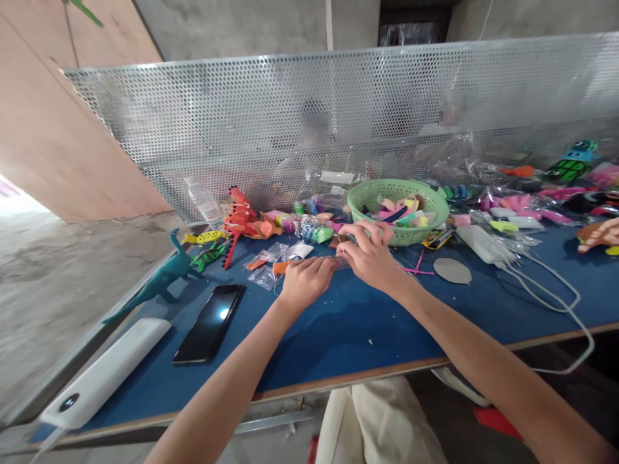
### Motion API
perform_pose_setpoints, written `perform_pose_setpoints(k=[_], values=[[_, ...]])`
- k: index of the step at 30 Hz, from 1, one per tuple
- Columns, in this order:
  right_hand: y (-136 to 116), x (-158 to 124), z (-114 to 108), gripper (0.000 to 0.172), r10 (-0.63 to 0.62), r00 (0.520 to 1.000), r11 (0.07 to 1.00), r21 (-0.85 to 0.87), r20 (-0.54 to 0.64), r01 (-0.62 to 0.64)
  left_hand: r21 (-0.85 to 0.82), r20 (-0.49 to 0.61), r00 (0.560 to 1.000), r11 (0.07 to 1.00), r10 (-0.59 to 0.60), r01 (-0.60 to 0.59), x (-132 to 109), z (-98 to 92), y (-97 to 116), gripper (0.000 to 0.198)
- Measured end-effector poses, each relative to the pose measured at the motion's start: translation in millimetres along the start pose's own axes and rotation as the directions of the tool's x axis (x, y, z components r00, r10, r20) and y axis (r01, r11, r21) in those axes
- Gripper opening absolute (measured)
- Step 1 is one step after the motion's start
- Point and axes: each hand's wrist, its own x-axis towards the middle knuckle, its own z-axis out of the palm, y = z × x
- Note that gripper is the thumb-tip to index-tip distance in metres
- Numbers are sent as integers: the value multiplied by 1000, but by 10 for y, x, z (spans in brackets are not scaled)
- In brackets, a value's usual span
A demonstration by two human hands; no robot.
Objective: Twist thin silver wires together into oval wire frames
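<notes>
Above the blue table (pixel 333 341), my left hand (pixel 309 283) is closed, its knuckles up and fingertips pointing to the right. My right hand (pixel 370 254) meets it, thumb and index finger pinched together while the other fingers arch over. A thin, clear-looking bit shows between the fingertips, too small to name. Just left of my left hand lie an orange piece (pixel 280 267) and small clear plastic bags (pixel 264 277). Behind my right hand stands a green basket (pixel 358 193) of colourful soft pieces.
At the left are a black phone (pixel 210 325), a white power bank (pixel 109 370) and a teal dinosaur (pixel 167 277). A grey oval (pixel 452 270) and white charger with cables (pixel 483 245) lie right. A perforated metal screen (pixel 232 109) borders the back, people behind it.
</notes>
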Motion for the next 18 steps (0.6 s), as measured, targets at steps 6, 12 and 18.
perform_pose_setpoints(k=[6,12,18], values=[[-86,1,-25,15,45,995,999,-9,-94,-46,114,-76,997,993,7,1,-6,-22,-61,14],[-181,-40,-27,13,93,989,995,-33,-118,-98,127,-90,994,990,-55,66,-16,-19,-81,15],[-206,-81,35,14,89,989,996,3,-114,-90,104,-118,984,984,-130,143,-51,-9,-147,14]])
